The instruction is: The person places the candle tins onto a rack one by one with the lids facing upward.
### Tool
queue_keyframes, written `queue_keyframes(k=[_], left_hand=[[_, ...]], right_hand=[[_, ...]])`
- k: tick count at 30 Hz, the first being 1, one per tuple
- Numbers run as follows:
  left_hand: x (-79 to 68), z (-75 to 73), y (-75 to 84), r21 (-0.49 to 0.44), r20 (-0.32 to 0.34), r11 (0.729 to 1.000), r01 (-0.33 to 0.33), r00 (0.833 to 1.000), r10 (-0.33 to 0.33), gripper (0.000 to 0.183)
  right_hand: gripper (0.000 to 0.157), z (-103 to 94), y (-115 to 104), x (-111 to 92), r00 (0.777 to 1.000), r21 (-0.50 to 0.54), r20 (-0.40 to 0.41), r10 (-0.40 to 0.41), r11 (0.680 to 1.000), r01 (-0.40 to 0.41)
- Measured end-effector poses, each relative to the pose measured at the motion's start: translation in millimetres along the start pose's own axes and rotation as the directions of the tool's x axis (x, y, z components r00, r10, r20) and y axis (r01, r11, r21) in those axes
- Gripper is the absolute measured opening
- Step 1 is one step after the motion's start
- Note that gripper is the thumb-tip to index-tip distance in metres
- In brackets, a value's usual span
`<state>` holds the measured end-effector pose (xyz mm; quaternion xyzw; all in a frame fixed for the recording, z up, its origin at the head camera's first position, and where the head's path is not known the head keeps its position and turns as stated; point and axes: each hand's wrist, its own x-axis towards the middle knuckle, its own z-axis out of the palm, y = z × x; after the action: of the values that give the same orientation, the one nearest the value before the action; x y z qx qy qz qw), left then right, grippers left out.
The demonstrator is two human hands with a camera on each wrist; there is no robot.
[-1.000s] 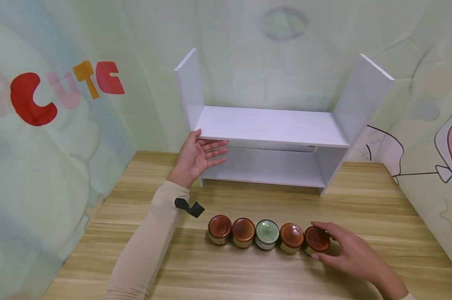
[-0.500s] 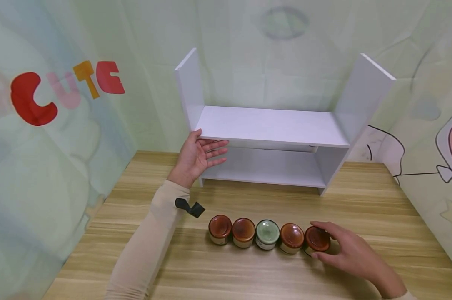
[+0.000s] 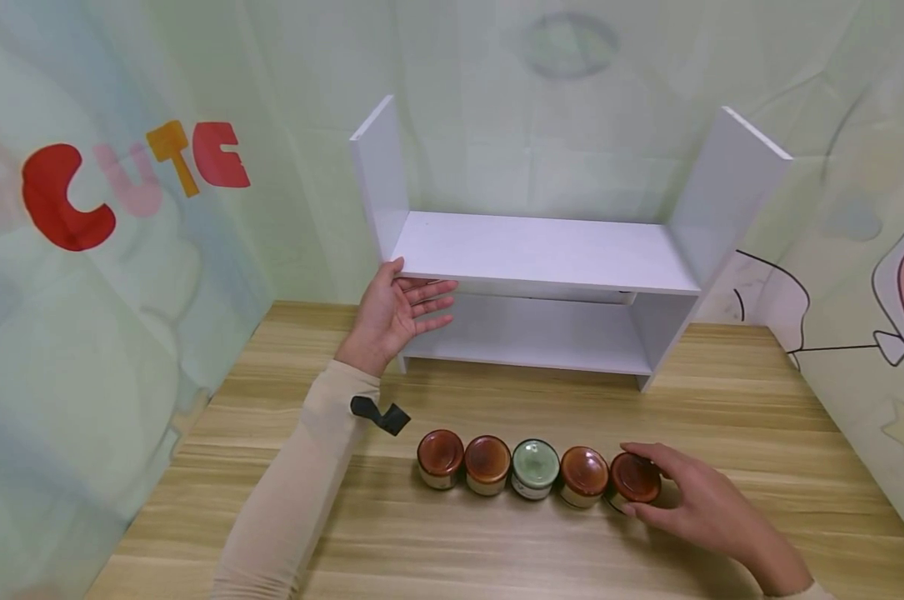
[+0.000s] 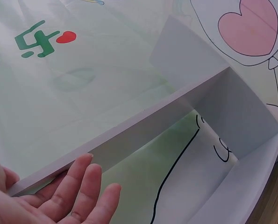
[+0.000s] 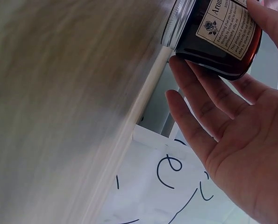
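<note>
Nothing that I can make out has moved since the earlier head frames; hands and jars match them.

Through the head camera I have the white shelf [image 3: 729, 192] standing on the table [image 3: 496, 558], with five jars in a row in front of it. Both hands are engaged, well apart: the left hand [image 3: 392, 312] holds the shelf's front left edge, thumb over the upper board [image 3: 549, 250], and the right hand [image 3: 699, 500] pinches the end jar [image 3: 635, 477], in front of the shelf's right end. That jar sits so near the next brown jar [image 3: 583, 472] that, I judge, a sideways nudge could send a knock along to the green jar [image 3: 536, 463].

On the left wrist camera, the shelf's board runs between thumb and fingers; a careless pull there could drag or tip the shelf.

My right wrist camera shows the end jar upside down before the shelf, lid [image 5: 178, 23] against the table, label [image 5: 227, 32] facing me. I cannot tell how many fingers touch; smooth glass under a light pinch might slip.
</note>
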<state>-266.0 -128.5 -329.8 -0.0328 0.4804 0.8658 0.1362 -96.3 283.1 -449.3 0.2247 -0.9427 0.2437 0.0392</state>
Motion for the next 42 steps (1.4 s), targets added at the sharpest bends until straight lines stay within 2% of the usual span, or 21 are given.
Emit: queue_keyframes(k=[17,28,42], left_hand=[[0.1,-2.9,-3.3,-0.003,-0.002,1.000,0.001,1.000,-0.001,0.050],[-0.5,-4.3,-4.6,-0.001,0.010,1.000,-0.003,1.000,0.003,0.053],[1.3,-3.4,-2.4,-0.016,0.020,1.000,-0.019,1.000,0.019,0.053]], right_hand=[[0.068,0.0,-2.7,-2.2,1.000,0.027,0.017,-0.013,1.000,0.013],[0.069,0.8,-2.2,-3.1,1.000,0.025,0.028,0.013,1.000,-0.013],[0.068,0.4,-0.1,-0.5,1.000,0.022,-0.001,-0.026,0.999,0.026]])
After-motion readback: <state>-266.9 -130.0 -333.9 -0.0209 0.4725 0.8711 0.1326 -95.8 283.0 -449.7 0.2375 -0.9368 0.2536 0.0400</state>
